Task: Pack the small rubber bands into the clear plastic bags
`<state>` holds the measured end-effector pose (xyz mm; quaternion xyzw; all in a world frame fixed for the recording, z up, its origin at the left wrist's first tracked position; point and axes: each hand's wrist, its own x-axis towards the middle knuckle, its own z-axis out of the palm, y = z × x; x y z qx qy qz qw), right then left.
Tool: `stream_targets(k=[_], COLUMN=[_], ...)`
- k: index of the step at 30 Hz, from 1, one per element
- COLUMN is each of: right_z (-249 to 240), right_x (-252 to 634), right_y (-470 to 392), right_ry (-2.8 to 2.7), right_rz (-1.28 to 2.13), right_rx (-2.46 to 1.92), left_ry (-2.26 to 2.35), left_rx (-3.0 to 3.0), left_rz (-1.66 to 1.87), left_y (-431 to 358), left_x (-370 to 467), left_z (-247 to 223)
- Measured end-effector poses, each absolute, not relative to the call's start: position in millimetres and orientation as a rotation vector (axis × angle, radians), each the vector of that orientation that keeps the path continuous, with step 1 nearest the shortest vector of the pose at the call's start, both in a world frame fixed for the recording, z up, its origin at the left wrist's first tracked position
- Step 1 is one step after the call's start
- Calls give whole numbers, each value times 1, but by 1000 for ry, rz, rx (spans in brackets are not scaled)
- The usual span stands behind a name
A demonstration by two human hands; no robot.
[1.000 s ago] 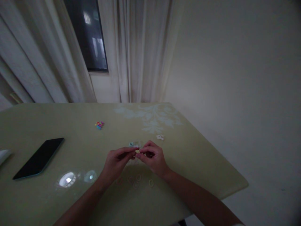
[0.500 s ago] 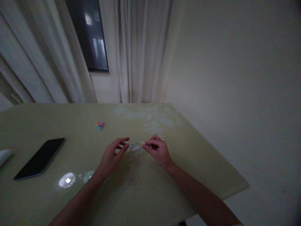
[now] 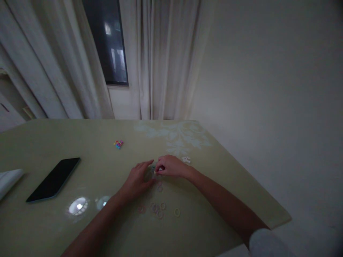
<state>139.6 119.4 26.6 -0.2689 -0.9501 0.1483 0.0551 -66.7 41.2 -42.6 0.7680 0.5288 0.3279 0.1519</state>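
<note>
A small clear plastic box lies on the table between my hands, partly hidden by the fingers. My left hand curves around its left end, thumb at the near side and forefinger at the far side. Inside the box shows a small green piece. My right hand is over the box with thumb and fingers pinched on a small pale yellow piece; its exact kind is too small to make out. Nearer me lie several thin pinkish rings and a yellow ring.
A little heap of bright coloured pieces sits farther back. Several white pieces are beyond my right wrist. On the left are a dark tablet and a white object. The table ends at a wall on the right.
My right hand has moved left over the box with the yellow piece. My left hand has closed in around the box's left end. The view has shifted slightly.
</note>
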Motion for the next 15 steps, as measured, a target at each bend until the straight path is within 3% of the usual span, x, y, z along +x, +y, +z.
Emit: stream_targets(k=[15], right_z=[45], right_x=[113], right_y=[125], right_ry=[-3238], right_rz=[306], right_rx=[-856], left_ry=[1518], left_rx=[2233], left_rz=[973], left_y=[41], left_x=[-63], left_z=[-41])
